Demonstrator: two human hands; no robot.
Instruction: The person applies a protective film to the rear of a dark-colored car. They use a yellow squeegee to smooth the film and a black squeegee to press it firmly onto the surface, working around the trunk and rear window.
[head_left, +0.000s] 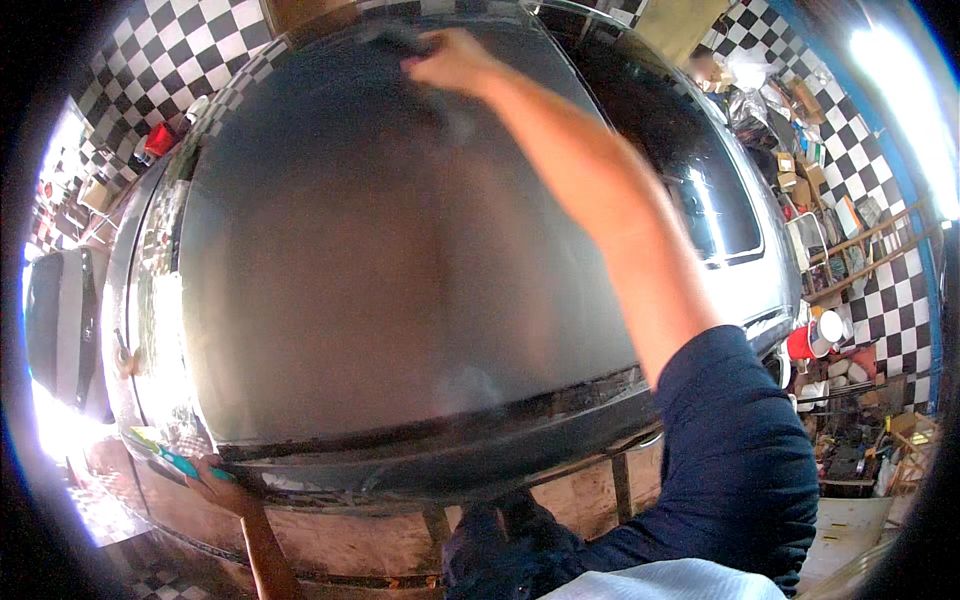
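Far across the dark car roof [380, 260], the right hand [455, 62] presses flat on a dark cloth [400, 40], fingers spread over it, close to the roof's far edge. Toward the person from that hand runs a broad bare stretch of panel. At the near-left corner, the left hand [215, 480] curls shut around a teal-handled tool [165, 455], just beside the roof's rim.
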